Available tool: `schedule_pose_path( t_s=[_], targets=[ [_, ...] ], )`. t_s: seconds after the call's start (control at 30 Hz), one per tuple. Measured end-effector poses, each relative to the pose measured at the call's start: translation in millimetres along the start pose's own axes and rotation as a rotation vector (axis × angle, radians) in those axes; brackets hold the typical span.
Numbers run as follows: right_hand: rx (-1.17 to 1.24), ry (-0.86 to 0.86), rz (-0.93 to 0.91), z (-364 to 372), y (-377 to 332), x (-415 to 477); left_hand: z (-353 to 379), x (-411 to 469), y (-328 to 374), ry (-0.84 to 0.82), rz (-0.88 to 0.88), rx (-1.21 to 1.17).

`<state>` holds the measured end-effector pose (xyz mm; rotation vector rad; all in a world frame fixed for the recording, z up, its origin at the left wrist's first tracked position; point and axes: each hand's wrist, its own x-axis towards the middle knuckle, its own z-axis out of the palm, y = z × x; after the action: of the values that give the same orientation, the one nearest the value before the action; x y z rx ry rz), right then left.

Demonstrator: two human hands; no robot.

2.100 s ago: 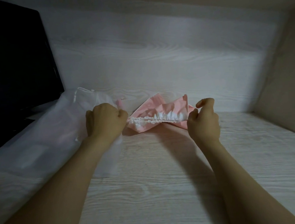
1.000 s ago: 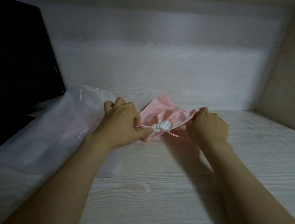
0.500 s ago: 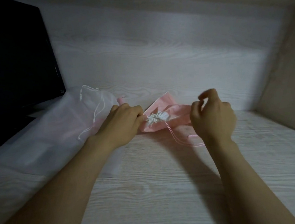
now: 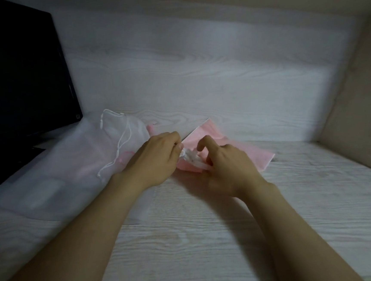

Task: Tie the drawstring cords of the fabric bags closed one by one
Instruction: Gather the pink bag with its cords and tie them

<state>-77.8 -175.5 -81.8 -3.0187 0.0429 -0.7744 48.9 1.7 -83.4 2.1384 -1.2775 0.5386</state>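
Pink bag (image 4: 254, 154) laid on counter (image 4: 211, 239), body spread right, gathered mouth (image 4: 190, 160) turned left, between hands. Mouth pinched by left hand (image 4: 157, 158) fingers (image 4: 177, 146); right hand (image 4: 227, 168) curled just right of it, index raised, grip on cord not discernible.

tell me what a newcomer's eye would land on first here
The left hand and the right hand meet at the gathered white mouth of a pink bag in the middle of the pale wooden table. To their left lies a translucent white bag with a loose white cord, and behind it a black monitor fills the upper left corner.
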Motion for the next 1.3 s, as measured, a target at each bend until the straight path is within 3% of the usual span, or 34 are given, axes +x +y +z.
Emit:
schedule_pose_path(
  t_s=[0.57, 0.8, 1.07, 1.2, 1.3],
  targets=[
    [0.186, -0.010, 0.029, 0, -8, -1, 1, -1, 2, 0.021, 0.090, 0.237],
    [0.172, -0.087, 0.121, 5, -11, 2, -1, -3, 18, 0.092, -0.108, 0.619],
    [0.372, -0.067, 0.238, 5, -15, 3, -18, -1, 29, 0.336, -0.455, 0.308],
    [0.536, -0.058, 0.300, 0, -17, 2, -20, 1, 33, 0.429, -0.515, 0.034],
    [0.717, -0.068, 0.366, -6, -21, 0, -21, 3, 33, 0.476, -0.556, -0.016]
  ],
)
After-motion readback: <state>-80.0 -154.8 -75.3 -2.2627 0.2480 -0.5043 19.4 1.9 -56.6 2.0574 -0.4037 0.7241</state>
